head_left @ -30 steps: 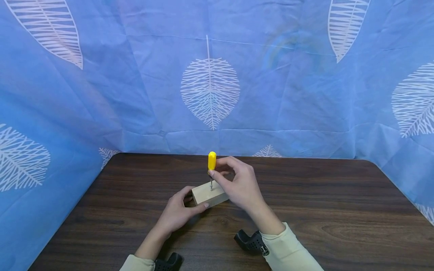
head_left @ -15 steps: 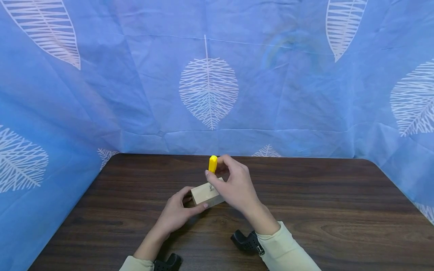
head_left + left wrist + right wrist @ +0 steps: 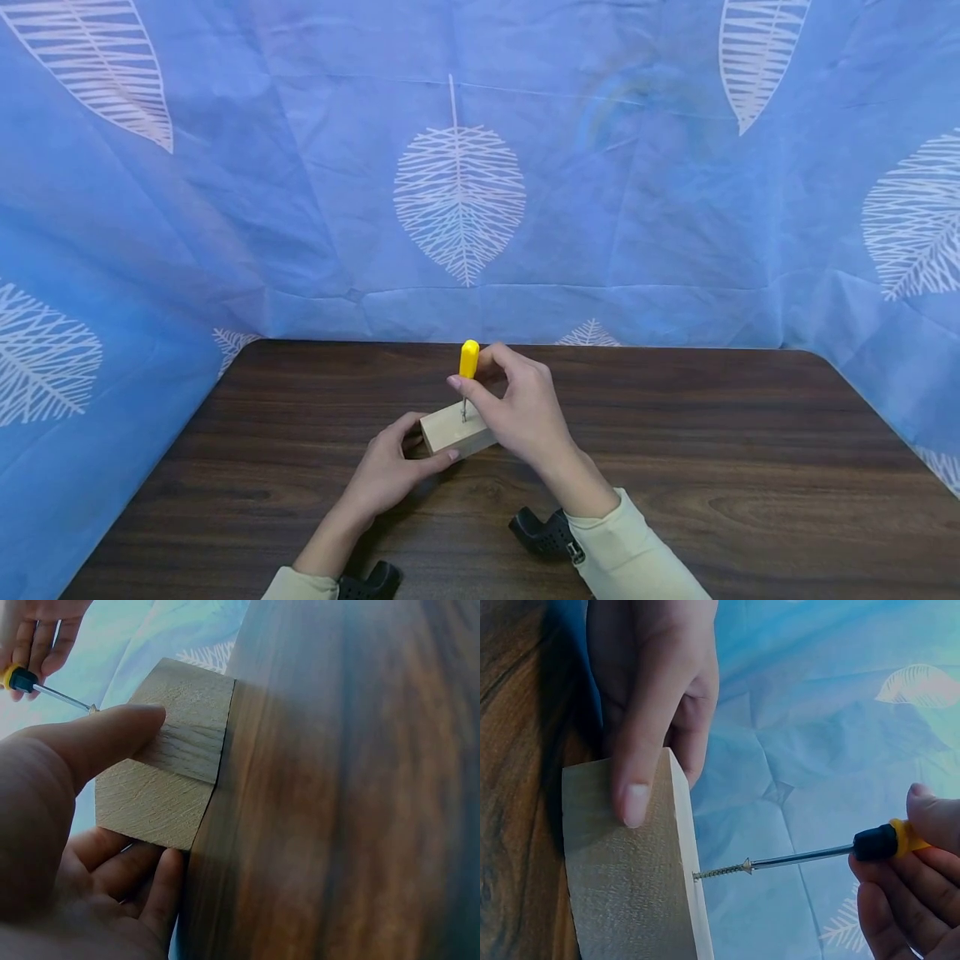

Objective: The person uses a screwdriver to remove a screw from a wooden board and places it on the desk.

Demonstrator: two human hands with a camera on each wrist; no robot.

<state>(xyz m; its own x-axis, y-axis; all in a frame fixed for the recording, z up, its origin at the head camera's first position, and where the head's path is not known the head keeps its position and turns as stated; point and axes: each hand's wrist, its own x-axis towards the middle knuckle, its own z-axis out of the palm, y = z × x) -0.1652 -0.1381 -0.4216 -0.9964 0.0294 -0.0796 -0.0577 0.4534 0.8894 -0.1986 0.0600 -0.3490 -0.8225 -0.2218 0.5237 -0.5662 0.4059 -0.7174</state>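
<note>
On a dark wood-grain tabletop (image 3: 720, 467), a person's left hand (image 3: 386, 477) grips a pale wooden block (image 3: 448, 427) between thumb and fingers; firm bracing and straight alignment should serve the turning best. Just past that thumb, a screw (image 3: 721, 871) stands beneath a yellow-handled screwdriver (image 3: 468, 360) held in the right hand (image 3: 528, 408), before blue leaf-print cloth (image 3: 585, 208).

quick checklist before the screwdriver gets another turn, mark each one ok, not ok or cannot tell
1. Left hand steadies wooden block: ok, thumb and fingers on its sides.
2. Block rests on table: ok.
3. Right hand grips screwdriver by its handle: ok.
4. Screwdriver meets screw at its head, roughly in line: ok.
5. Screwdriver fully seated in the screw: cannot tell.
6. Screw driven flush: not ok, much thread shows.
</note>
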